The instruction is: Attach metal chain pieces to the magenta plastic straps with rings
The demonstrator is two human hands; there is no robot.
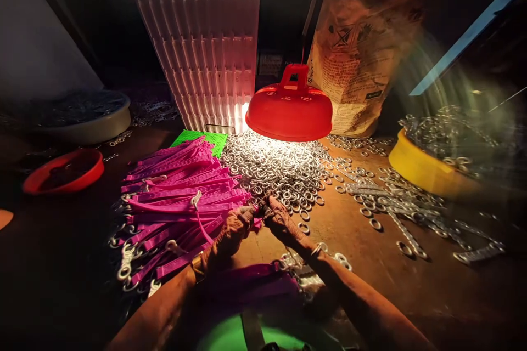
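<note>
- Both forearms come up from the bottom of the frame and meet at centre, wrists bent inward over the brown bench (346, 230).
- The left hand (233, 230) is curled closed, its fingers pinching the end of a magenta plastic strap (253, 223) at the right edge of the strap pile.
- The right hand (280, 218) is closed too, fingertips pressed to that same strap end; whether a ring sits between them is too small to tell.
- The heap of magenta plastic straps (181, 203) lies left of centre.
- A mound of small silver metal rings (275, 167) shines just above the hands, under a red dome lamp (289, 109).
- A yellow bowl (424, 167) sits at right, a red dish (66, 171) at left.
</note>
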